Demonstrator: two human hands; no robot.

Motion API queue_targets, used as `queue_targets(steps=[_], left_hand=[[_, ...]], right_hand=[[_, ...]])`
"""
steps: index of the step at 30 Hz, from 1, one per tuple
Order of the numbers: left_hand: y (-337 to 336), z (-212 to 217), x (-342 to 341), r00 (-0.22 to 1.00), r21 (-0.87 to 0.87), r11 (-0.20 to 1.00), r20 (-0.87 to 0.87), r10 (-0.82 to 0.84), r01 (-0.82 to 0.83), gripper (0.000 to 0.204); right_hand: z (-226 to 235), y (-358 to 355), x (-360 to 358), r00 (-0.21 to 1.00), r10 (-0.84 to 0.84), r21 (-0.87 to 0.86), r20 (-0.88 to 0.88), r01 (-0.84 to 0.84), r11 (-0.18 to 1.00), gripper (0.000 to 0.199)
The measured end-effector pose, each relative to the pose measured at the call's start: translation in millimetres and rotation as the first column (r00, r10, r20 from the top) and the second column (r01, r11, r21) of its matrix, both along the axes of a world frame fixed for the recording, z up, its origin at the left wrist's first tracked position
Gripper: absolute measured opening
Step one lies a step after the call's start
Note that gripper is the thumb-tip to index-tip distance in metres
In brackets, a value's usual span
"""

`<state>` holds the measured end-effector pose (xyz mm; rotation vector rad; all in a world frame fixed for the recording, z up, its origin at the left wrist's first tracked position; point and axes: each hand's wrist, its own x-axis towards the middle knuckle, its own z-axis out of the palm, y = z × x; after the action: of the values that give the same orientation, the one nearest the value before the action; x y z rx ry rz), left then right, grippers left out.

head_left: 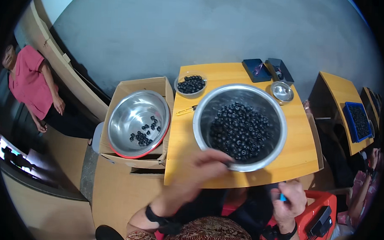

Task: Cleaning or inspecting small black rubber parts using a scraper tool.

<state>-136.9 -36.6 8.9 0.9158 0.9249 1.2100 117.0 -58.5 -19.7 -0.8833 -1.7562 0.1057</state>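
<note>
A large steel bowl [197, 133] stands on the wooden table and holds many small round black parts [241, 132], some with a ring-like top. My left hand [201, 167], partly blurred, is at the bowl's near left rim with its fingers pinched on a small black part [229, 164]. Beyond the table's near edge, low on the right, my right hand [291, 200] is closed around a blue-handled tool [282, 197]; the rest of the tool is hidden. To the left, a second steel bowl [133, 111] with a red rim sits tilted on a cardboard box, with several black parts inside.
On the table [180, 155] are a clear tub [188, 94] of black parts, a yellow cutter knife [186, 111], a small round container [281, 92] and two dark trays [256, 70]. A person [34, 80] stands at left; another table at right bears a blue tray [348, 121].
</note>
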Motion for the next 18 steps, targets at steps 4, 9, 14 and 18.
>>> queue_targets(steps=[4,9,14,18], left_hand=[[30,-7,-118,0.834,0.147,0.835,-0.086,0.545,-0.53,0.017],[59,-82,-244,0.673,0.017,0.699,-0.257,0.694,-0.715,0.02],[65,-127,-290,0.539,0.134,0.72,-0.574,0.617,-0.681,0.017],[80,-147,-292,-0.29,0.639,0.602,-0.762,0.578,-0.479,0.036]], right_hand=[[-7,4,-4,0.997,-0.082,-0.125,-0.004,0.081,0.989,0.023],[-16,7,-9,0.989,-0.148,-0.223,-0.005,0.143,0.964,0.02],[-15,10,-9,0.984,-0.178,-0.347,-0.02,0.16,0.924,0.019],[-22,9,2,0.971,-0.24,-0.33,-0.009,0.224,0.917,0.019]])
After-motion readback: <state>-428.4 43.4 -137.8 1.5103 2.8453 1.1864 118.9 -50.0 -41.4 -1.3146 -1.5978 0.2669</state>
